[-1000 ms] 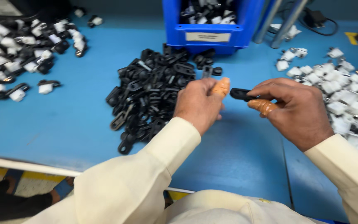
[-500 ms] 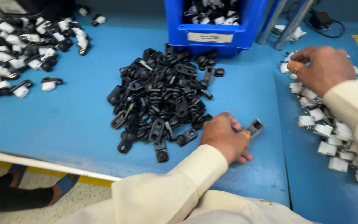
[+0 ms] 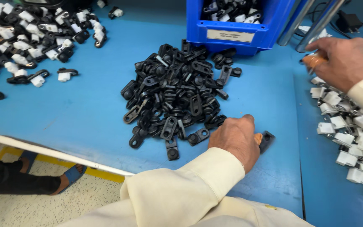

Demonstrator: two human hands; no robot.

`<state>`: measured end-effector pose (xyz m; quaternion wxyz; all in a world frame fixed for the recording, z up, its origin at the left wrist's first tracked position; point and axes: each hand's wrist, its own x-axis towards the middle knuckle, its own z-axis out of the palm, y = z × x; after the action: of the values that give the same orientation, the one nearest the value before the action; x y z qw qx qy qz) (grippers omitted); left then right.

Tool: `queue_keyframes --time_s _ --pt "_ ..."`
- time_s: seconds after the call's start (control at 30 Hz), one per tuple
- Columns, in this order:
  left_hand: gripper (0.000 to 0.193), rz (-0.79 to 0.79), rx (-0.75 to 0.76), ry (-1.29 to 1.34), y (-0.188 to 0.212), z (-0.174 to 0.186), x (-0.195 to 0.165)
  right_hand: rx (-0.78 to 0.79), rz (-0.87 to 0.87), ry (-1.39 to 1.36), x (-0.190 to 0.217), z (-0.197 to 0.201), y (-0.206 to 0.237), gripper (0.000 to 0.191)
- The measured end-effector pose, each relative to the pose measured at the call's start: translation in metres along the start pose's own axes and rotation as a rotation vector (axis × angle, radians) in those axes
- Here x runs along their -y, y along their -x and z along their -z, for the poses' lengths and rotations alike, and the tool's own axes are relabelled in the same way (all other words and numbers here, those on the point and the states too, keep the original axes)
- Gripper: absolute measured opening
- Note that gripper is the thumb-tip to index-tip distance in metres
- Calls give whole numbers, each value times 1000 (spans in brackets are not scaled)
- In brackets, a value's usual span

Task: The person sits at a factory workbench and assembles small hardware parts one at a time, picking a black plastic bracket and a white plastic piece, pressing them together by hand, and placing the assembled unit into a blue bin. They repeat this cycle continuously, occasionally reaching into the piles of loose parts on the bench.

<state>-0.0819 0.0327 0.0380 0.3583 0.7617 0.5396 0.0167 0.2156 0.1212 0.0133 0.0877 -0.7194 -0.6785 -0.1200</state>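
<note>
My left hand (image 3: 236, 138) rests on the blue table (image 3: 85, 113), just right of a heap of black plastic clips (image 3: 175, 92). Its fingers are closed on one black clip (image 3: 266, 141), which sticks out to the right beside an orange finger cot. My right hand (image 3: 345, 61) hovers at the far right over a pile of small white plastic pieces (image 3: 349, 130), fingers curled downward, with an orange cot on the thumb. Whether it holds a white piece is hidden.
A blue bin (image 3: 236, 25) with mixed black and white parts stands at the back. Assembled black-and-white parts (image 3: 26, 46) are spread at the far left. Metal poles (image 3: 311, 21) rise at the back right. Another person's sandalled foot (image 3: 70, 174) shows below the table edge.
My hands were together at the middle around a black clip. The left hand then dropped to the table with the clip, and the right hand went out to the white pile.
</note>
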Motion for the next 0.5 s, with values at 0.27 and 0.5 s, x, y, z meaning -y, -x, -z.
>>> queue_keyframes --time_s 0.27,0.5 --pt "21 -106 10 -43 -14 -9 -6 -41 -70 -429 101 8 118 31" --pt "32 -46 -100 154 -19 -20 4 -122 -208 -402 118 -3 125 34"
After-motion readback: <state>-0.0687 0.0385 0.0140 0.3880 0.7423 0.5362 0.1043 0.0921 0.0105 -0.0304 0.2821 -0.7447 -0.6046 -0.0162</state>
